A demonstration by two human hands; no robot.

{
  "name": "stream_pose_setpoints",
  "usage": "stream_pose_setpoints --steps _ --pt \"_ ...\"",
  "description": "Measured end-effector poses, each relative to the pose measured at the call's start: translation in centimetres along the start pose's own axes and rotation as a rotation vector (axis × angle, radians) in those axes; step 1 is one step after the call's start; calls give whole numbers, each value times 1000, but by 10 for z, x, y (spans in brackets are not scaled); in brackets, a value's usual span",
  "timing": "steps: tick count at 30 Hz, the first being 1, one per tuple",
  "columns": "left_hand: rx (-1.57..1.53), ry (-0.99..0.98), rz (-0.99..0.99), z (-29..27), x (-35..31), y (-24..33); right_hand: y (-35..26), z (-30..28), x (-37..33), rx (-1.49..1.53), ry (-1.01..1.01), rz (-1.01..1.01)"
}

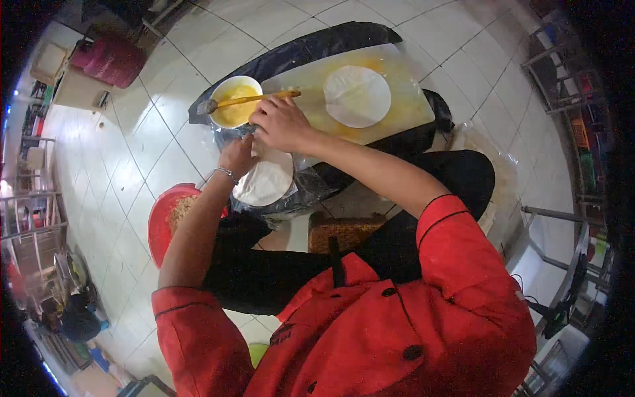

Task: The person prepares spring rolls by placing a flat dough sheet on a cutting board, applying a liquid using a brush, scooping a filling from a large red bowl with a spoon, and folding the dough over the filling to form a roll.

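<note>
Round white dough sheets (264, 182) lie in a stack on plastic in front of me. My left hand (238, 157) is closed at the stack's upper left edge, fingertips pinching there. Just above, my right hand (281, 124) has its fingers curled close to the left fingertips; what they hold, if anything, is hidden. Right beyond the hands stands a white bowl (223, 89) of yellow liquid that looks like beaten egg. A brush (239, 100) with a yellow handle rests across its rim. Another single round sheet (357, 96) lies flat on a pale, yellow-smeared board (410, 99).
Black plastic (317, 45) spreads under the board on the tiled floor (142, 132). A red basin (159, 225) of crumbly filling (181, 212) sits by my left forearm. A pink gas cylinder (112, 63) stands far left. Metal racks (555, 218) line the right side.
</note>
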State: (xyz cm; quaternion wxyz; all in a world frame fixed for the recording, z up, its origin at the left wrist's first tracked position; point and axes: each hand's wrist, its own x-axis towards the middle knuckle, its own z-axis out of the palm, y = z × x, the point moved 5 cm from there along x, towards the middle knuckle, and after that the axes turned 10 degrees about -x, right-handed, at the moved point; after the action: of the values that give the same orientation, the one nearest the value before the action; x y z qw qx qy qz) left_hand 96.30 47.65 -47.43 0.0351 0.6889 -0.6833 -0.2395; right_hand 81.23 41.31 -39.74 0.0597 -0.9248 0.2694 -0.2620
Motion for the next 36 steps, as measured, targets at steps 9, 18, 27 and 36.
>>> stream_pose_setpoints --steps 9,18,27,36 --pt "33 135 -16 -3 -20 19 0 32 -42 -49 -387 32" --pt "149 129 -30 -3 -25 8 -35 33 -60 74 -663 -343" --pt "245 33 -6 -9 -26 23 -36 43 -63 144 -688 -360" --pt "170 -150 69 3 -34 26 -17 68 -59 241 -723 -236"
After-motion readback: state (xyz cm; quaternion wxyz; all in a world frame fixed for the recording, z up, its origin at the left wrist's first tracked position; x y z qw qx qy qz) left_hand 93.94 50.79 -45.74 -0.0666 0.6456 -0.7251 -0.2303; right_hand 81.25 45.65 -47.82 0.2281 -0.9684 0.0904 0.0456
